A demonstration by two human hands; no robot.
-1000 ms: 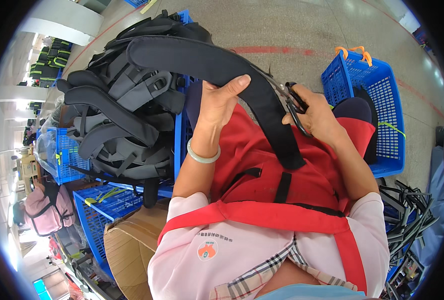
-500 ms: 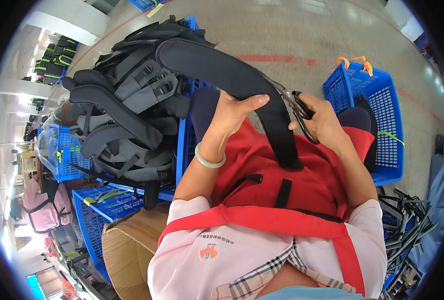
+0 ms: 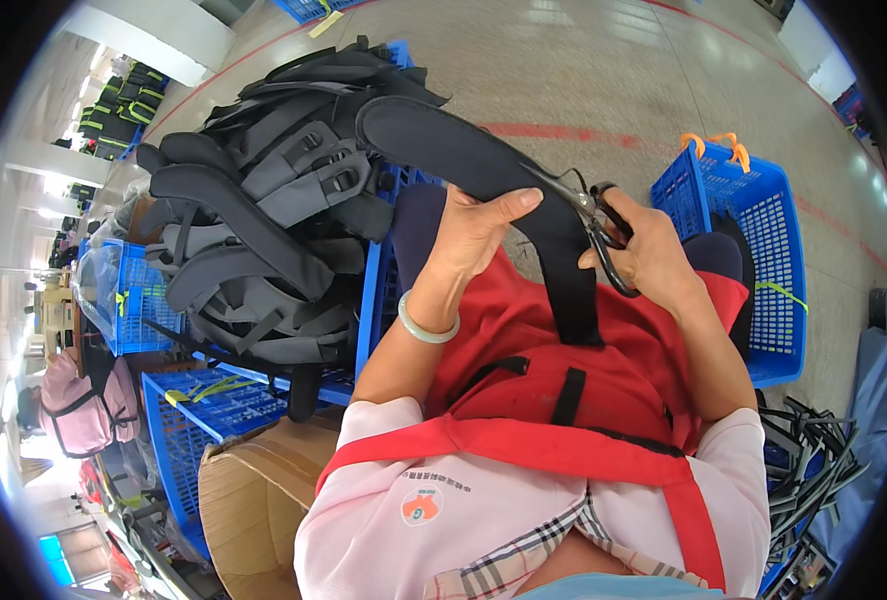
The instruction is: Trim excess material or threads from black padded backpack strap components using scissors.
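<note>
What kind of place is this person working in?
Probably a bag or backpack workshop: padded straps heaped on blue crates, the left hand holding a strap, the right hand holding scissors.

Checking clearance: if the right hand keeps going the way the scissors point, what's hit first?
Probably the black padded strap: the scissors in the right hand point up-left with blades already at its edge. Depth unclear.

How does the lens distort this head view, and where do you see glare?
Head view: fisheye bending curves the red floor line and blue crate near the dark rim; glare washes out the far left edge; the padded strap, scissors and both hands stay sharp.
</note>
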